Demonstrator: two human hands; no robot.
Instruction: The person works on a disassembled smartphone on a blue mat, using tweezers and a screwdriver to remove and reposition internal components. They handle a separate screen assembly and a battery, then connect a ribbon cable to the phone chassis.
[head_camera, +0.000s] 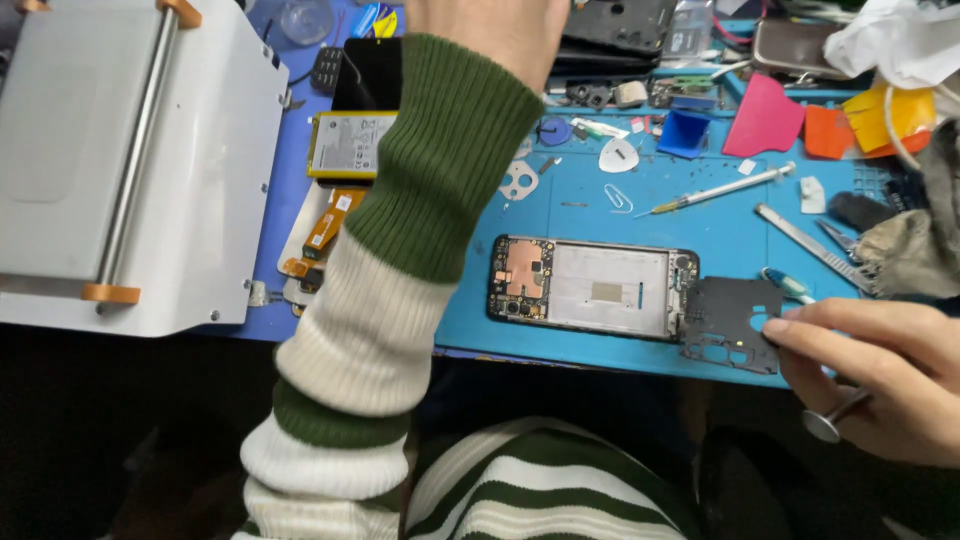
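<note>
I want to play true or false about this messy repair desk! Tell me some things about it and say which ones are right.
1. The right hand touches a dark flat cover piece. True.
2. The opened phone lies on a red mat. False: the mat is blue.
3. A syringe lies on the mat behind the phone. True.
4. The left hand presses down on the phone. False: it is raised toward the back of the desk, far from the phone.
5. The sleeve has green and white stripes. True.
</note>
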